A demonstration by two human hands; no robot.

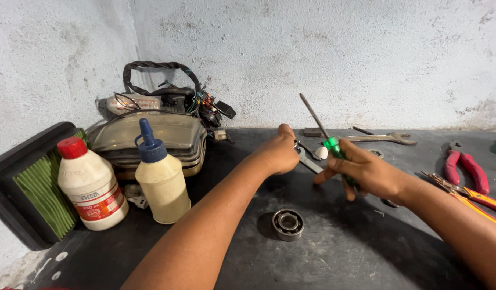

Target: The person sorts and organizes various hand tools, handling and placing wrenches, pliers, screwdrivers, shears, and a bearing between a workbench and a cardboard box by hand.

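While the right hand [366, 174] is closed around the green handle of a screwdriver [326, 137], its dark shaft pointing up and away toward the wall, the left hand [280, 153] is curled shut over a small metal tool [308, 158] lying on the dark desk [339, 252], its fingers hidden from the camera, so whether they truly grip it cannot be told. The work looks to be at an early stage: the round steel bearing [288, 224] sits untouched on the desk, near the person, below and between both forearms, apart from either hand. Red pliers [465, 166] and a wrench [385, 138] lie unused to the right.
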